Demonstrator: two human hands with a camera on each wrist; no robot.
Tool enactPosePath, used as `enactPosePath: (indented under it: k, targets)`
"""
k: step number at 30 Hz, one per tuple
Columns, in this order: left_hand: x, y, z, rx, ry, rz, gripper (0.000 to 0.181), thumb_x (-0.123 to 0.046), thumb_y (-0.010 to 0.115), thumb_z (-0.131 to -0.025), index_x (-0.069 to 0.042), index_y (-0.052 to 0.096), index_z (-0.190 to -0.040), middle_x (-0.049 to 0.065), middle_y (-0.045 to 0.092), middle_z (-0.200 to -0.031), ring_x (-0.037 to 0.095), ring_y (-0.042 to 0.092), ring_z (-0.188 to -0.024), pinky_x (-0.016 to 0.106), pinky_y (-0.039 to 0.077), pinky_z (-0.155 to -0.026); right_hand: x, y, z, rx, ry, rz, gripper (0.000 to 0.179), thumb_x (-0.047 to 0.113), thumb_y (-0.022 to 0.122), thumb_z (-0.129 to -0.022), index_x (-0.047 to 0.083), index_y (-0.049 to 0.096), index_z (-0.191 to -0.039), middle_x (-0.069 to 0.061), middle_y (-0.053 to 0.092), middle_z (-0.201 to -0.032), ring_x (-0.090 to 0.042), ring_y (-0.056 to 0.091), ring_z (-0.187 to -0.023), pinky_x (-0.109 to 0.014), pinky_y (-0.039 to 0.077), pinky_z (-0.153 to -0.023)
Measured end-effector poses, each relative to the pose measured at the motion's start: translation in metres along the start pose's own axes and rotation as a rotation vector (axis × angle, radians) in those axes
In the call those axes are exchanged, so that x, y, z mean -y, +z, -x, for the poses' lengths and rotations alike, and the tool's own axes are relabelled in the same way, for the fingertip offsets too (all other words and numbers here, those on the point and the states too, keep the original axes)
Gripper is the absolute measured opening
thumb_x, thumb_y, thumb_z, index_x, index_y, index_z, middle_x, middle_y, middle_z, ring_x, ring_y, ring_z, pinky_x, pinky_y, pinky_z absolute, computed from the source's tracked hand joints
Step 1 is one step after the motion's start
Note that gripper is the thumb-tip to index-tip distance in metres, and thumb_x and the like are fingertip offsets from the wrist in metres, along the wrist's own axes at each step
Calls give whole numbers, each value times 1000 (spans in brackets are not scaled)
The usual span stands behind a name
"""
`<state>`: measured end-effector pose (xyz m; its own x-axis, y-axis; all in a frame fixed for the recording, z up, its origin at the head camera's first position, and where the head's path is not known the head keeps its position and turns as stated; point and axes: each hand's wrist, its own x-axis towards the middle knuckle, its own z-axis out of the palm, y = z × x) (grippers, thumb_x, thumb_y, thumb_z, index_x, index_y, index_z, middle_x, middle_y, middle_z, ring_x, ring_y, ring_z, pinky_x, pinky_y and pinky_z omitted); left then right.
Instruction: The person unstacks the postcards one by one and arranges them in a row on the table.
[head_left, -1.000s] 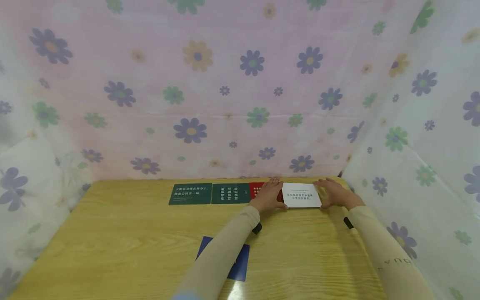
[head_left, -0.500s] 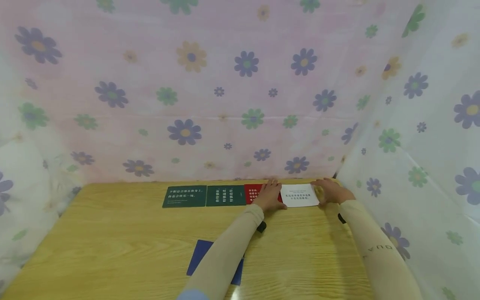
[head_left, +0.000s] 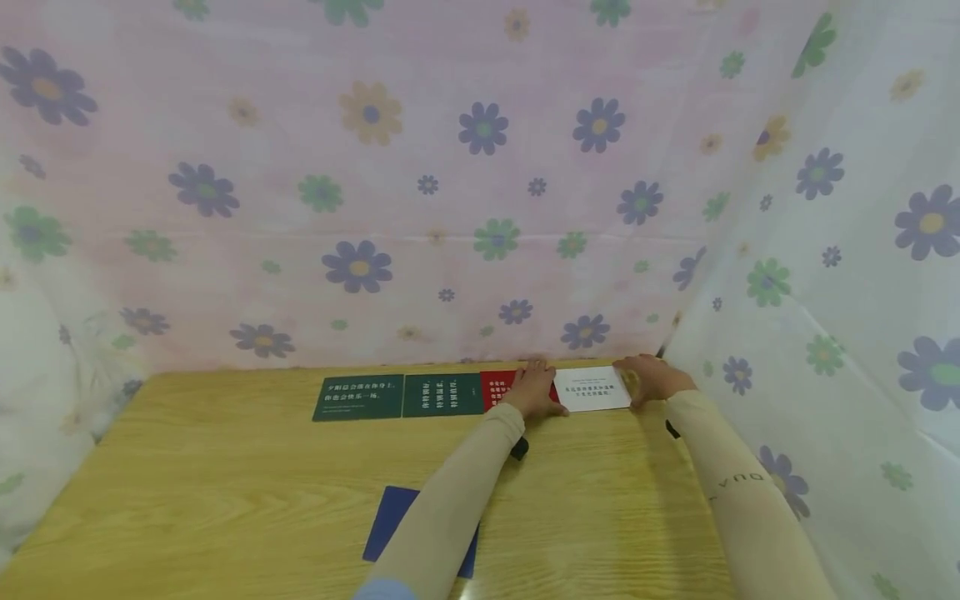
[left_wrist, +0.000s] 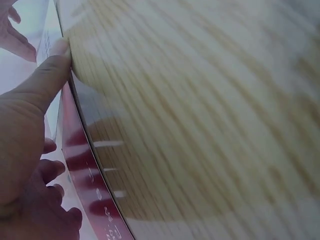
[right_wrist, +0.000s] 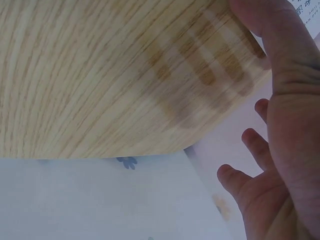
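In the head view a white card (head_left: 592, 389) printed with dark writing lies flat near the table's back edge. My left hand (head_left: 534, 392) rests across the red card (head_left: 497, 385), covering much of it, and its thumb touches the white card's lower left corner. At the white card's right edge is my right hand (head_left: 656, 379), thumb at the near corner and fingers toward the far one. The left wrist view has the left thumb (left_wrist: 45, 80) extended along the cards' near edge. In the right wrist view the right thumb (right_wrist: 285, 40) is against the white card (right_wrist: 309, 14), fingers spread.
Two green cards, one (head_left: 442, 394) beside the red card and another (head_left: 358, 397) farther left, continue the row. A blue card (head_left: 388, 521) lies nearer on the wooden table (head_left: 225, 483), partly hidden by the left sleeve. Flowered sheeting (head_left: 420, 292) rises behind and at both sides.
The head view has shifted, so everything sits slightly farther left. Both hands stay at the white card, which keeps its place beside the red one.
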<state>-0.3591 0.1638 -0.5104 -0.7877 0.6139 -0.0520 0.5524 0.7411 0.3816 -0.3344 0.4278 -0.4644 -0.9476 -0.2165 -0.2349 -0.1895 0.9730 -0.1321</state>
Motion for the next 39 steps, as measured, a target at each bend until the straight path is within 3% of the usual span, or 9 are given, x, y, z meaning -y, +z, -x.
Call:
enactPosePath:
  k: [8,19,25,29,35,39]
  targets:
    - [1,0,-2,29,-35,-45,76,-55,74,-88,-12,51,-147,9,38,-160,26,26,-152,50,28,-123,4,0,-7,49,34,-9,89,10,92,-73,0,48,-149,-28,47,-151,-51,43,-137,-65,41,-109]
    - [-6,-2,1,80,-76,6,82,-53,74,-89,-14,42,-155,8,26,-168,29,15,-157,50,19,-127,2,0,-5,80,59,-51,90,10,93,-71,-1,48,-148,-31,45,-151,-53,41,-138,-67,39,-109]
    - [0,0,3,44,-30,-7,86,-50,74,-90,-14,36,-159,9,25,-168,30,15,-157,50,17,-128,11,1,-3,61,41,-20,101,16,95,-69,-4,41,-152,-33,41,-153,-54,39,-138,-67,37,-111]
    - [5,-4,17,25,71,-86,84,-46,74,-92,-12,36,-159,9,29,-167,31,16,-157,50,18,-128,24,8,8,54,22,14,103,16,95,-69,-6,37,-152,-36,38,-153,-57,36,-139,-71,34,-110]
    - [18,-23,59,171,132,-73,75,-36,73,-94,-17,38,-158,4,27,-168,28,8,-159,46,12,-129,65,22,36,58,14,73,92,5,88,-76,-11,36,-150,-40,30,-155,-62,27,-141,-78,27,-110]
    - [27,-29,92,217,154,-150,74,-38,73,-94,-16,41,-157,4,32,-166,29,15,-158,47,15,-129,97,35,58,20,-13,37,83,6,84,-80,-15,39,-146,-41,34,-152,-63,30,-139,-78,30,-107]
